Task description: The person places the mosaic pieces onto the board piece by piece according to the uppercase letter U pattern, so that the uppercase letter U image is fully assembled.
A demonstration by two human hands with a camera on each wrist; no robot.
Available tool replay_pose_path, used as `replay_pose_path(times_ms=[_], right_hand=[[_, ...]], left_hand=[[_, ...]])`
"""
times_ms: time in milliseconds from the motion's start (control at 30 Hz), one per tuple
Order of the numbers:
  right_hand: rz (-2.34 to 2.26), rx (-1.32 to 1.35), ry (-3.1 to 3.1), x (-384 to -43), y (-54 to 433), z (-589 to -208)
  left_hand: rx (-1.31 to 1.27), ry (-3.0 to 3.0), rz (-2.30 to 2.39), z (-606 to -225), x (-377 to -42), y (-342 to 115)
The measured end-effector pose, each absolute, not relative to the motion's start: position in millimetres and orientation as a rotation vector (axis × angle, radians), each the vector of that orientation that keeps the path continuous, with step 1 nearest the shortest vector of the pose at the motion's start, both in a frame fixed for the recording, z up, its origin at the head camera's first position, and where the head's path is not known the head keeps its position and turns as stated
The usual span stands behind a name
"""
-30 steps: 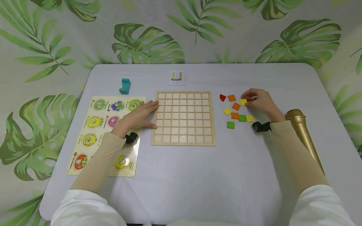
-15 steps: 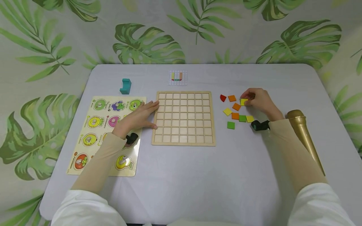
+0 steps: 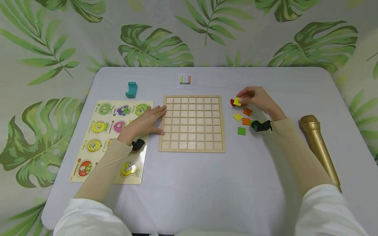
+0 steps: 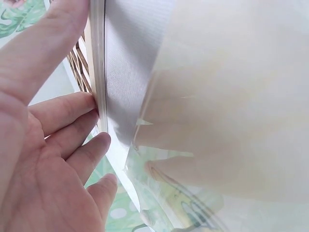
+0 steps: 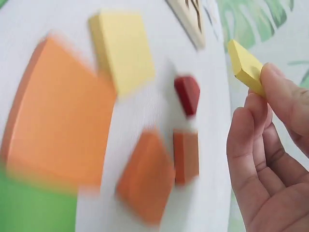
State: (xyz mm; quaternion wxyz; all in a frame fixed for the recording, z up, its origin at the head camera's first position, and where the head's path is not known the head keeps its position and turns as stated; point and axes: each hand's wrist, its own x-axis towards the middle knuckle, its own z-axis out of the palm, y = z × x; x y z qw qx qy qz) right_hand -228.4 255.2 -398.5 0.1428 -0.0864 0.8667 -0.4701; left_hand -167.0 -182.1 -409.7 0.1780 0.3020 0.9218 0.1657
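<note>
A yellow square tile is pinched between thumb and fingers of my right hand, raised above the table. Under and around that hand lie a red quarter-round tile, orange tiles, another yellow tile and a green tile; the wrist camera hides some of the group. My left hand touches the left edge of a wooden grid board, fingers extended and thumb apart. In the left wrist view its fingertips rest against the board's side. The board's squares hold no tiles.
A small card with a U pattern lies behind the board. A fruit puzzle board lies partly under the left forearm, with a teal block behind it. A gold microphone lies right of the right forearm.
My right hand has lifted the yellow tile and carried it left, over the red and orange tiles. The left hand stays at the board's edge.
</note>
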Motion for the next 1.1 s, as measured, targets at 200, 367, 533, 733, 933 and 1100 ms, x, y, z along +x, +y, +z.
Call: replay_pose_path(times_ms=[200,367,533,733,933,1100], right_hand=[[-1.398,-0.332,2.404,-239,210,-401],[-1.419,-0.423,2.379,-247,167,-405],[-1.384,-0.467,2.360,-252,124,-408],[-1.311,-0.499,2.383,-252,79,-410],[-1.237,-0.550,2.419,-249,49,-410],[-1.079,-0.607,2.527,-247,34,-407]], left_hand=[[0.867,2.611,0.463,-410,-166,-182],[0.864,2.609,0.458,-410,-166,-181],[0.869,2.614,0.459,-410,-166,-181],[0.855,2.621,0.428,-409,-166,-180],[0.842,2.619,0.425,-409,-166,-181],[0.851,2.624,0.423,-408,-166,-180]])
